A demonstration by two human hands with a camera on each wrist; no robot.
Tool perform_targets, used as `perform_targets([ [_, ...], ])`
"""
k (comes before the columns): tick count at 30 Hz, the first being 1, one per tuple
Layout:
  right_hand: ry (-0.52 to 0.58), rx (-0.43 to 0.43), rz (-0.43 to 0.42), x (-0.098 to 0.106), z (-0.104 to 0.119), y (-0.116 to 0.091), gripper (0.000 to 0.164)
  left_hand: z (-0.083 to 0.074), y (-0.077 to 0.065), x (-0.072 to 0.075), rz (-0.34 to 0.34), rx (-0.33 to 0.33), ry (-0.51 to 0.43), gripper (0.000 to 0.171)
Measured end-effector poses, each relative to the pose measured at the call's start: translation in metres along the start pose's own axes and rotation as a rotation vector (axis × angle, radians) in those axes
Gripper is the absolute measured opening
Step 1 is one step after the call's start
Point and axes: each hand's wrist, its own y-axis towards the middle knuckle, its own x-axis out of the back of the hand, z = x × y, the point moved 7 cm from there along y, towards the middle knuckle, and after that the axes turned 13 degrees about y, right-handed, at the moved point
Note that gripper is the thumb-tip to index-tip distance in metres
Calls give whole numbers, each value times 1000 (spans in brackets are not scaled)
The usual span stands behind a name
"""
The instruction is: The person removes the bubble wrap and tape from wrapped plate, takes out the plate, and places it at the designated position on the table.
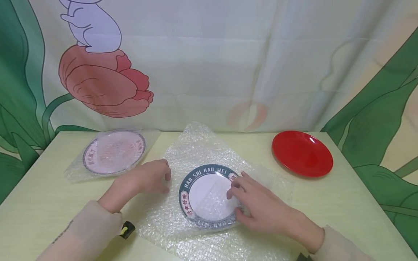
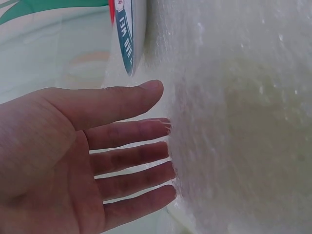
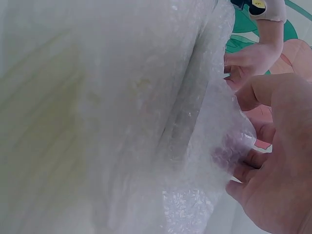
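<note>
A white plate [image 1: 209, 192] with a green lettered rim lies on a sheet of bubble wrap [image 1: 192, 145] at the middle of the table. Part of the wrap is folded over the plate's lower right, blurring it. My right hand [image 1: 261, 203] is over the plate's right side, and its curled fingers hold the wrap's edge; in the right wrist view some fingertips [image 3: 224, 156] show through the film. To the left of the plate is my left hand [image 1: 151, 177]. In the left wrist view its fingers extend with the tips at the bubble wrap [image 2: 234, 122], gripping nothing.
At the back left a second plate [image 1: 114, 152] lies wrapped in bubble wrap. A red plate [image 1: 302, 154] sits at the back right of the pale table [image 1: 352, 210]. Behind the table's far edge hangs a printed curtain [image 1: 202, 72].
</note>
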Motion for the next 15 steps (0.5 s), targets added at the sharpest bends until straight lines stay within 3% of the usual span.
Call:
perform_targets([
  [10,-31,-51,-7,8,-3,-6,22,-1,1,-1,3,10,5,17],
  [15,-61,-54,-25,13,-4,-7,11,-1,1,-1,-1,3,13,16],
])
